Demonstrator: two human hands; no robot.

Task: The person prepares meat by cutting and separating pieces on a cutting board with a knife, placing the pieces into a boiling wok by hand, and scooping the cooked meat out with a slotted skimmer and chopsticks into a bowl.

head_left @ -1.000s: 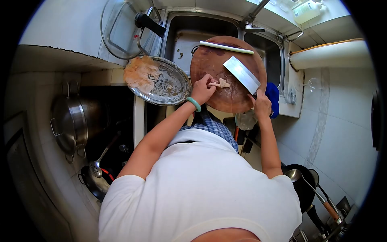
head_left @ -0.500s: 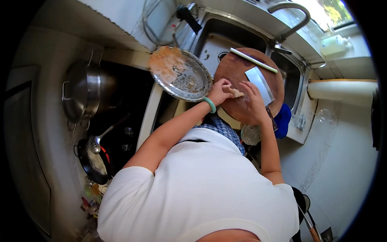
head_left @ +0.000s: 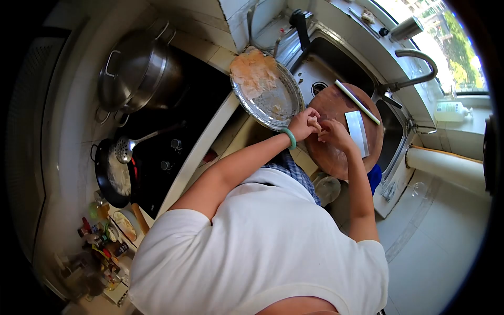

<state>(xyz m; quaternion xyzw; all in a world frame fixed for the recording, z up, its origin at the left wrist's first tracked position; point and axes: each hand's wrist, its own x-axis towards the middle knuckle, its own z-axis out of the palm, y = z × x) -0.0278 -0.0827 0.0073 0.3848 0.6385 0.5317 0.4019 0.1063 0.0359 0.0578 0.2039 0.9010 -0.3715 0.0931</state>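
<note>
Over the board (head_left: 332, 157) at the sink (head_left: 342, 59), pinches a pale piece (head_left: 314, 123) in the nearly closed left hand (head_left: 301, 125); curls the right hand (head_left: 337, 134) close beside it, with unclear grip, near the cleaver (head_left: 357, 131).

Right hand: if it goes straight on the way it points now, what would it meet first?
Probably the pale piece at the fingers of the left hand, just ahead; how the depths match is unclear.
</note>
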